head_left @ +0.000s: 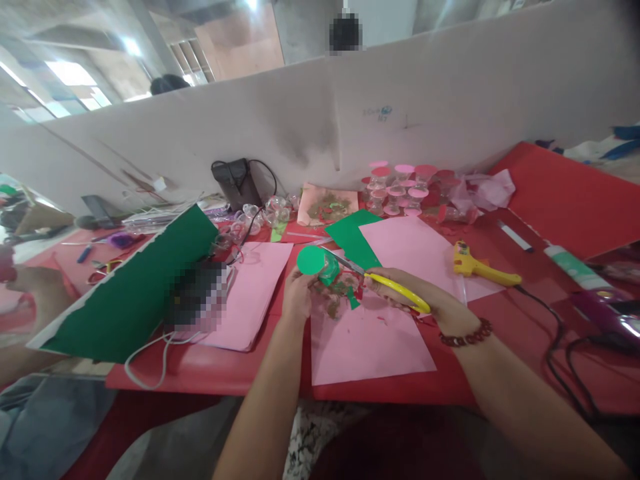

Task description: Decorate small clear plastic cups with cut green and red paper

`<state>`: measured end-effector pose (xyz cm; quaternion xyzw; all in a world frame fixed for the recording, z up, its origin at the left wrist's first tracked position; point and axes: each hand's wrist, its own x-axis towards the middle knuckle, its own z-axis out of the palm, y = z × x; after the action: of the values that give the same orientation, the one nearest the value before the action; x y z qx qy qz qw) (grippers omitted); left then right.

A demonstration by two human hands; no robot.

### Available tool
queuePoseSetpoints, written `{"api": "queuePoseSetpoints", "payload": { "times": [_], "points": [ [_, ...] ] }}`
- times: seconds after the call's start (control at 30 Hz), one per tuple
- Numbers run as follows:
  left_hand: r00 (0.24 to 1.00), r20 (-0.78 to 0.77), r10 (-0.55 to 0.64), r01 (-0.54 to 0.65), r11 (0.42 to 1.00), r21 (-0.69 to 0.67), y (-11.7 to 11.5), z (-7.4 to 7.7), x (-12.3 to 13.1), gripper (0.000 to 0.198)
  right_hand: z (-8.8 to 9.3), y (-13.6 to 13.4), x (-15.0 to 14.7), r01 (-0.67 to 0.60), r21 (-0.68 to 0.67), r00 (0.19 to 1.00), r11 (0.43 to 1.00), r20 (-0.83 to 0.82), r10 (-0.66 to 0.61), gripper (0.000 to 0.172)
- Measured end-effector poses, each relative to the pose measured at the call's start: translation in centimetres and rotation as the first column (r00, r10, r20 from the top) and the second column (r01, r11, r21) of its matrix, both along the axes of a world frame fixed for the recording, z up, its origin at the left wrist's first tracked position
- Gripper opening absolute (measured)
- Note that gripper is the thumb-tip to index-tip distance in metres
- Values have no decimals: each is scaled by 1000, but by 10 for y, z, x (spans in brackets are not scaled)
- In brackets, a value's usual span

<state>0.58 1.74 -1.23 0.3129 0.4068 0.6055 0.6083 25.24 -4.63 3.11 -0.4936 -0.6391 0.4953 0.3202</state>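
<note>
My left hand [299, 293] is closed around a small clear plastic piece that carries a round green paper disc [311, 260] on its end. More green shows behind the disc, on the piece's other side. In my right hand [407, 288] are scissors [400, 293] with yellow handles, their blades reaching left to the green-topped piece. Whether the blades are apart I cannot tell. Below both hands lies a pink sheet [370, 347] with green and red paper scraps [353, 298] on it.
A yellow glue gun [483, 268] with a cord lies at the right, near a white-green tube [575, 267]. Several disc-topped plastic pieces [397, 190] stand at the back. Pink sheets [255, 293] and a green board [135, 293] are left, beside another person's arm [37, 307].
</note>
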Motion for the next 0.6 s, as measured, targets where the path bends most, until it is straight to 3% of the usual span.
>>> {"api": "queuePoseSetpoints", "payload": {
  "times": [0.1,0.27,0.6],
  "points": [
    [1000,1,19,-19,1000,7,0,1,0,23,7,-2,-3,-4,-84,999,996,-32,2,40],
    [998,-2,70,-70,997,-12,2,2,1,22,15,-8,-6,-18,-69,999,997,-43,15,40],
    [989,23,147,-146,988,-49,5,-2,-6,26,14,-5,-7,-14,-167,996,986,-88,-1,37]
  ]
}}
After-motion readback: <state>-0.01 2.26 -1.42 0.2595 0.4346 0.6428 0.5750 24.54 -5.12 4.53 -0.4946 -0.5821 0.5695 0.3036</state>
